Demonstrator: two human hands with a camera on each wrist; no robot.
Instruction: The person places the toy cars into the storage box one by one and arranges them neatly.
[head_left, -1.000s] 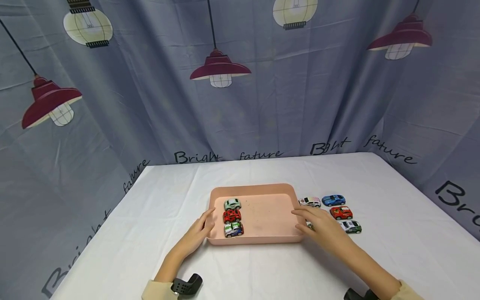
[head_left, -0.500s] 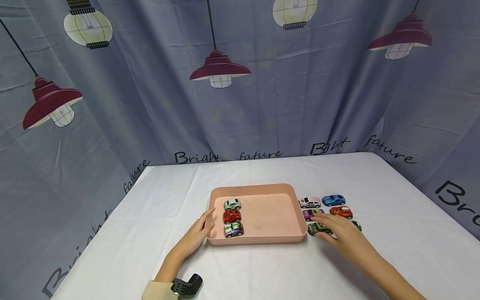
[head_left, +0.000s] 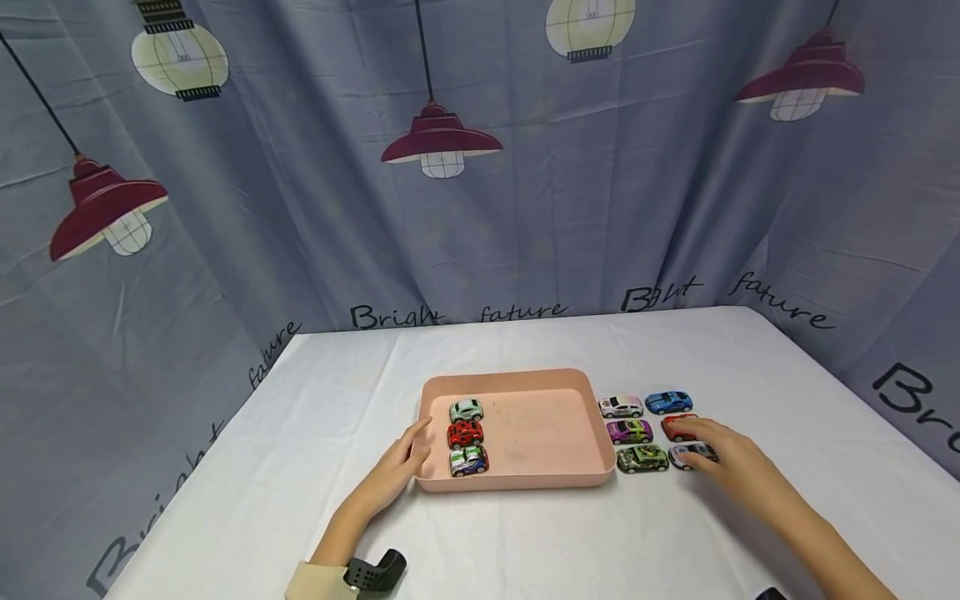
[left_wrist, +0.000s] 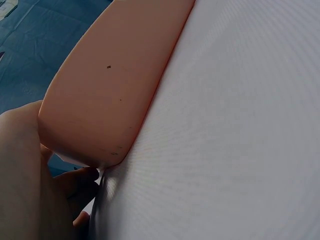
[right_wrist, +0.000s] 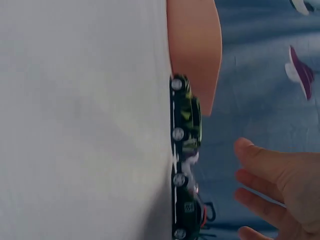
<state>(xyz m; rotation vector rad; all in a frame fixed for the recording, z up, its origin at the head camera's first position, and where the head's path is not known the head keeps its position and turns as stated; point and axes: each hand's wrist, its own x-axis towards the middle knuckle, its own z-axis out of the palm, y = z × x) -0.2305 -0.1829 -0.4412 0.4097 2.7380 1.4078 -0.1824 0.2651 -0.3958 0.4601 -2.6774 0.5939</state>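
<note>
Thumb and fingers of the right grip (head_left: 723,452) stand well apart with nothing held between them, over the silver car (head_left: 678,453), which sits on the worktop (head_left: 525,533) beneath the thumb. Just beyond, partly hidden by the fingers, is the red car (head_left: 670,428); contact cannot be told. Either should prove light, stiff and sturdy, but liable to roll if nudged, so pinch across the body sides, clear of the camouflage car (head_left: 642,459) left of this grip. The left grip (head_left: 396,468) rests fairly straight fingers against the pink tray (head_left: 517,481), probably slick, light plastic, best steadied by its wall
</note>
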